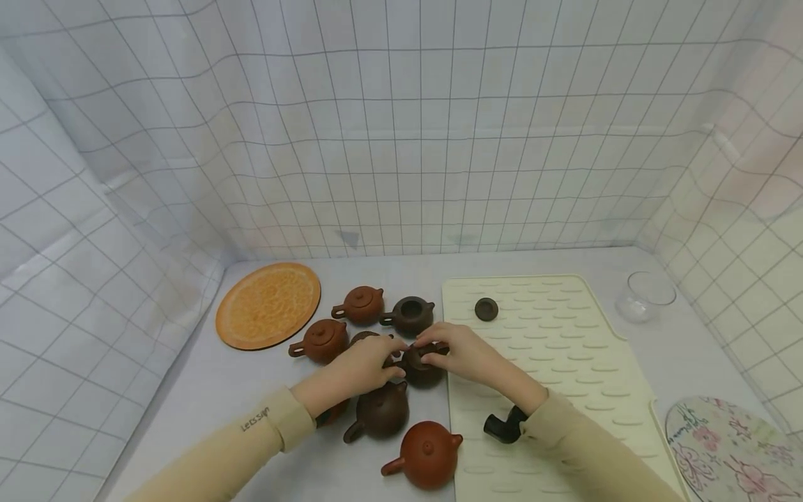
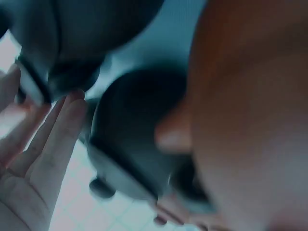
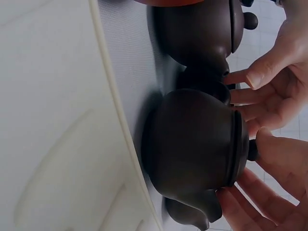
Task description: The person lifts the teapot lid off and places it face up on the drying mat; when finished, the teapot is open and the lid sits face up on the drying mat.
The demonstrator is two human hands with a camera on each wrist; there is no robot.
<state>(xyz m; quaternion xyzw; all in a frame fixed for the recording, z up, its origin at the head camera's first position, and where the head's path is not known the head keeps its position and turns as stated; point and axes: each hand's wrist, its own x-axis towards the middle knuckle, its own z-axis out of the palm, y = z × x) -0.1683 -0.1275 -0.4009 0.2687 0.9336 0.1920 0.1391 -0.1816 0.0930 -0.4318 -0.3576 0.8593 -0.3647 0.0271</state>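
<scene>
A dark brown teapot (image 1: 423,375) sits between both hands, its lid on in the right wrist view. At the teapot's lid, my right hand (image 1: 463,354) pinches the small knob (image 3: 252,150) with the thumb, the other fingers reaching past the lid's far side. My left hand (image 1: 362,368) is beside the teapot's handle (image 3: 219,91), fingertips right at it and thumb held apart. Under the left wrist stands another dark lidded teapot (image 1: 383,413). A reddish-brown teapot (image 1: 429,454) is nearer the front.
Two reddish teapots (image 1: 325,341) (image 1: 362,305) and a lidless dark teapot (image 1: 410,316) stand behind. A cream mat (image 1: 552,362) bears a dark lid (image 1: 486,309) and a black pipe-shaped piece (image 1: 504,427). Around them are an orange round mat (image 1: 268,305), a glass (image 1: 646,296) and a floral mat (image 1: 734,446).
</scene>
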